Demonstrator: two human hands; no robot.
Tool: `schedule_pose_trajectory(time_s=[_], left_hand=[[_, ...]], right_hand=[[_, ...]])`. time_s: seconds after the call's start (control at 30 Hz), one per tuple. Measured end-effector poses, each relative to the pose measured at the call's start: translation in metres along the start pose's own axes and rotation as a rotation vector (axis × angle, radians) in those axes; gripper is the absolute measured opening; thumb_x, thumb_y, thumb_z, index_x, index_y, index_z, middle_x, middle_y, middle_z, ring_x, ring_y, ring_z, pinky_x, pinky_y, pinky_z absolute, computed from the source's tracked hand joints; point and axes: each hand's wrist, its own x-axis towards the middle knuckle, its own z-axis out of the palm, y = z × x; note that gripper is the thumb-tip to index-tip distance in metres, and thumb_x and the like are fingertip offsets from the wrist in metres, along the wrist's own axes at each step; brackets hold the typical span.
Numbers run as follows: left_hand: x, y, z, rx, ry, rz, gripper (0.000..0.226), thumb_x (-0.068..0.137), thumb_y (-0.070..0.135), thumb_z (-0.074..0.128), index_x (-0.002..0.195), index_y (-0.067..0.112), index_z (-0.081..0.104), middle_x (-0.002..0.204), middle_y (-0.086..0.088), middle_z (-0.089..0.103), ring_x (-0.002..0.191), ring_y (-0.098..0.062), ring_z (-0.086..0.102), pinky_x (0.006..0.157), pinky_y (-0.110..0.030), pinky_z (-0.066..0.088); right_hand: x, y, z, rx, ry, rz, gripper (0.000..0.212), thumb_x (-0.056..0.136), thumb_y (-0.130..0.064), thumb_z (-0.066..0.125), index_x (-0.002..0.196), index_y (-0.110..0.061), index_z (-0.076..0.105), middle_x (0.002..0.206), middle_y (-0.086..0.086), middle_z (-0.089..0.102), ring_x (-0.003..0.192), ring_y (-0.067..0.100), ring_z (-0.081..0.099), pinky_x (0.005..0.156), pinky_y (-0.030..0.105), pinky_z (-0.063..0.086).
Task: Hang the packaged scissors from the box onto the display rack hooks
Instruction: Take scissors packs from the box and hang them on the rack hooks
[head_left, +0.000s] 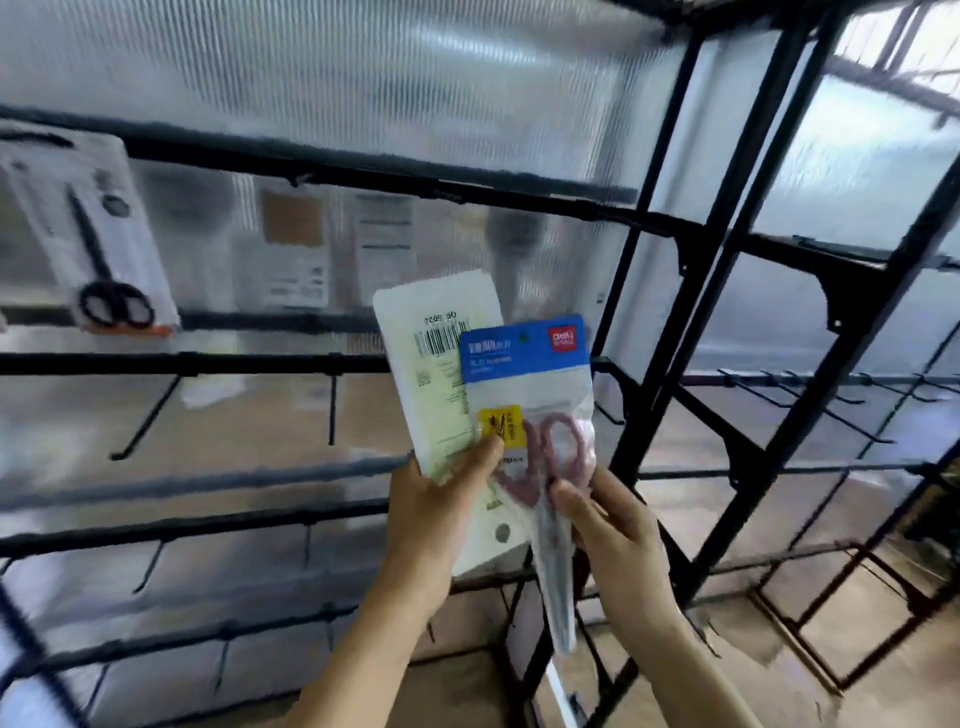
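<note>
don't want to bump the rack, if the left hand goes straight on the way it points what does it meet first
Likely the black crossbar behind it: the left hand points up and away, with its white pack leading. Depth is unclear, so this is a guess.

Two packs sit in the near centre, in front of the display rack (208, 364). The front scissors pack (530, 374) overlaps the right part of the rear scissors pack (436, 338). The left hand (436, 514) holds both from below left. The right hand (618, 535) pinches the front pack's lower part from the right. Far left, a hung scissors pack (88, 234) hangs below an upper bar, with bare hooks (145, 421) lower down. A wall panel (363, 93) stands behind the bars. A post (649, 312) rises just right of the packs, with a second rack (831, 389) beyond.
</note>
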Motion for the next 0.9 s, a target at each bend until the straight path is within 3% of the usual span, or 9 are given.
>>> schedule_pose_trajectory(time_s=[0.13,0.4,0.5,0.67,0.8,0.9], left_hand=[[0.025,0.028,-0.068,0.053,0.051,0.08,0.013,0.079,0.006,0.067,0.081,0.019,0.067,0.067,0.011,0.072,0.063,-0.002,0.068,0.053,-0.014,0.051],[0.075,0.075,-0.161,0.141,0.119,0.166,0.015,0.079,0.006,0.066,0.086,0.02,0.067,0.077,0.01,0.074,0.073,-0.007,0.07,0.058,-0.016,0.054],[0.088,0.083,-0.17,0.144,0.125,0.183,0.017,0.079,0.007,0.065,0.089,0.02,0.066,0.074,0.014,0.073,0.071,-0.004,0.07,0.055,-0.013,0.051],[0.1,0.087,-0.165,0.15,0.111,0.199,0.019,0.081,0.003,0.063,0.086,0.022,0.066,0.075,0.015,0.073,0.071,-0.002,0.069,0.054,-0.012,0.05],[0.104,0.088,-0.154,0.111,0.107,0.208,0.021,0.082,0.003,0.063,0.085,0.023,0.068,0.078,0.012,0.074,0.074,-0.004,0.069,0.057,-0.012,0.051],[0.106,0.089,-0.146,0.107,0.101,0.214,0.022,0.082,0.003,0.063,0.084,0.024,0.067,0.077,0.013,0.073,0.073,-0.003,0.069,0.056,-0.012,0.05]], right_hand=[[0.026,0.018,0.074,-0.025,-0.047,-0.016,0.016,0.073,-0.02,0.061,0.078,-0.009,0.071,0.073,0.0,0.07,0.07,0.008,0.062,0.064,0.014,0.048],[0.07,0.037,0.183,0.045,-0.118,-0.012,0.006,0.077,-0.014,0.07,0.074,-0.017,0.074,0.076,-0.001,0.073,0.071,0.006,0.065,0.065,0.017,0.051],[0.082,0.034,0.198,0.081,-0.129,0.005,0.013,0.073,-0.022,0.072,0.083,-0.013,0.073,0.083,0.005,0.074,0.078,0.013,0.068,0.069,0.021,0.053],[0.098,0.024,0.197,0.044,-0.11,-0.027,0.017,0.073,-0.032,0.071,0.081,-0.017,0.072,0.083,0.005,0.073,0.08,0.018,0.067,0.071,0.032,0.055],[0.11,0.003,0.189,0.119,-0.098,-0.126,0.011,0.072,-0.02,0.062,0.077,-0.017,0.072,0.075,-0.004,0.073,0.071,0.007,0.066,0.063,0.018,0.051],[0.114,-0.01,0.186,0.15,-0.139,-0.166,0.015,0.072,-0.018,0.06,0.073,-0.025,0.073,0.075,-0.007,0.073,0.073,0.005,0.067,0.065,0.017,0.051]])
